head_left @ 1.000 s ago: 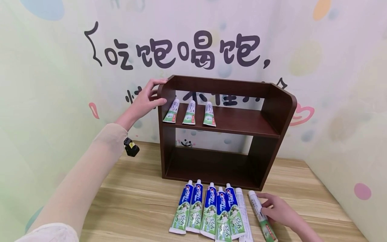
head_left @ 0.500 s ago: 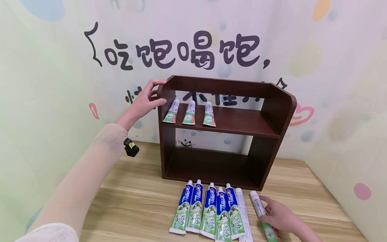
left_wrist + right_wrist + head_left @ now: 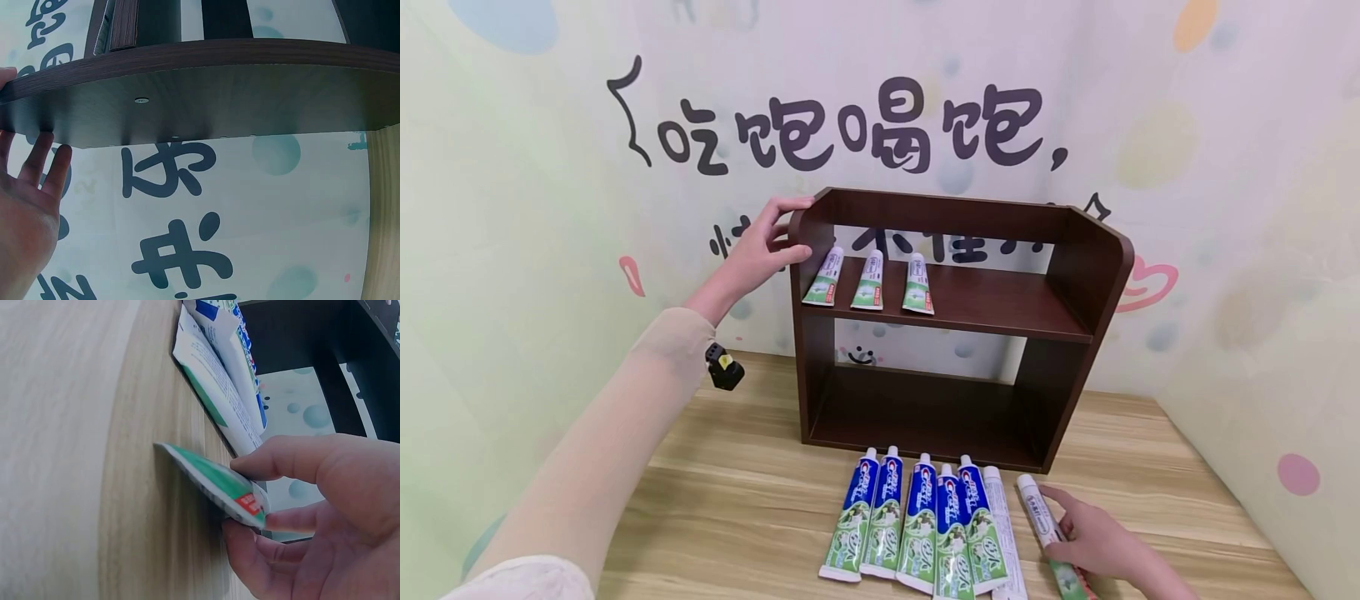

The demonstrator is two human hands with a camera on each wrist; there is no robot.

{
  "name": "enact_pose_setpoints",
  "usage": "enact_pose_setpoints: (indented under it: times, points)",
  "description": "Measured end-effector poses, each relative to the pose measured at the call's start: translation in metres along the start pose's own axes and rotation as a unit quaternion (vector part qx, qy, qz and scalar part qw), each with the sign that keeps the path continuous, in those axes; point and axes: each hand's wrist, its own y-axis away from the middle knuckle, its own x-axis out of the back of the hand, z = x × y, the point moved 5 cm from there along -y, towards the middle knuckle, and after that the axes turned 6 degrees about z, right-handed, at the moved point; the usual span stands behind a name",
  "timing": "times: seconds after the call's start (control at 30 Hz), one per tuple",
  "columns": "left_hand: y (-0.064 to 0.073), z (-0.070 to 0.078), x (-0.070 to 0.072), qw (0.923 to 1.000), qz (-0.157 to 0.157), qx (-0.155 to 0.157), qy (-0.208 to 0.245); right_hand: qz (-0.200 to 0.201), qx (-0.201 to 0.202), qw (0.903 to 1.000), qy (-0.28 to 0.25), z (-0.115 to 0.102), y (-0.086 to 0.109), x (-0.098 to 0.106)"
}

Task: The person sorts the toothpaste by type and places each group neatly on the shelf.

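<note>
In the head view my left hand (image 3: 758, 252) holds the upper left side panel of a dark brown two-tier shelf (image 3: 955, 321), thumb at its front edge. The left wrist view shows its fingers (image 3: 57, 169) against the outer face of the panel. My right hand (image 3: 1093, 537) pinches a white and green toothpaste tube (image 3: 1041, 517) at the table's front right. From the right wrist view, this tube (image 3: 212, 478) sits between thumb and fingers, its flat crimped end close over the wood. Three small white and green tubes (image 3: 868, 282) lean on the upper tier's left half.
Several blue and green toothpaste tubes (image 3: 919, 525) lie in a row before the shelf, caps toward it. A mostly white tube (image 3: 1003, 533) lies at their right end. The wooden table (image 3: 730, 508) meets a printed wall (image 3: 880, 50) behind and at both sides.
My right hand has turned the tube about its length, so a different part of its label faces up, and shifted it slightly. The left hand stays on the shelf.
</note>
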Motion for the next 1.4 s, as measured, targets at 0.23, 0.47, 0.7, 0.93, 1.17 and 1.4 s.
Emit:
enact_pose_setpoints:
  times: [0.23,0.47,0.7,0.93,1.17,1.4]
  points:
    - [0.001,0.000,0.000,1.0000,-0.001,0.000,0.000,0.006,0.000,0.9999,-0.011,-0.001,-0.001,-0.001]
    - [0.002,0.000,-0.001,1.0000,-0.001,0.005,0.004,0.012,0.022,0.9994,-0.024,-0.002,0.000,-0.001]
    - [0.002,0.000,-0.002,1.0000,-0.001,0.008,0.001,-0.009,0.041,0.9968,-0.068,-0.002,-0.001,-0.002]
    - [0.003,0.000,-0.001,1.0000,-0.002,0.009,0.000,-0.018,0.045,0.9903,-0.130,-0.005,0.001,0.000]
    - [0.002,0.000,0.000,1.0000,-0.001,0.008,-0.002,-0.010,0.056,0.9813,-0.184,-0.018,0.005,0.009]
    - [0.006,0.015,-0.001,0.9999,-0.006,0.012,-0.001,-0.001,0.065,0.9773,-0.202,-0.031,0.008,0.016]
